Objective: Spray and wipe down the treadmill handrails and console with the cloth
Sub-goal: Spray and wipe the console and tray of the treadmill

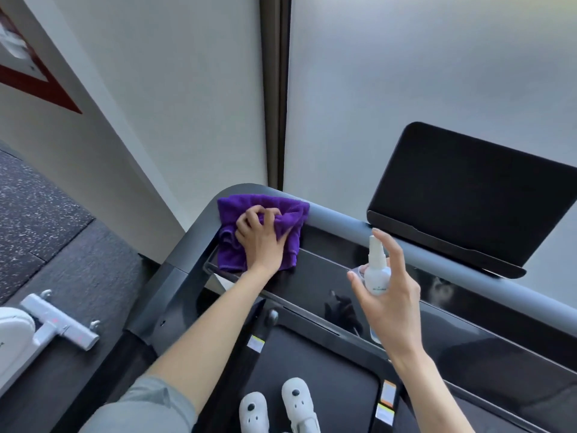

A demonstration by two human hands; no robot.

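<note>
A purple cloth (232, 210) lies crumpled over the left corner of the treadmill's grey handrail (337, 218) and the glossy black console panel (315, 287). My left hand (260, 239) presses down on the cloth, its fingers curled into the folds. My right hand (390, 295) holds a small white spray bottle (377, 270) upright over the console, index finger on top of the nozzle. The dark screen (468, 189) stands tilted behind the rail at the right.
The treadmill belt (312, 364) lies below, with my white shoes (274, 404) on it. A white machine part (56, 323) stands on the dark floor at the left. A grey wall with a dark vertical strip (274, 89) rises just behind the console.
</note>
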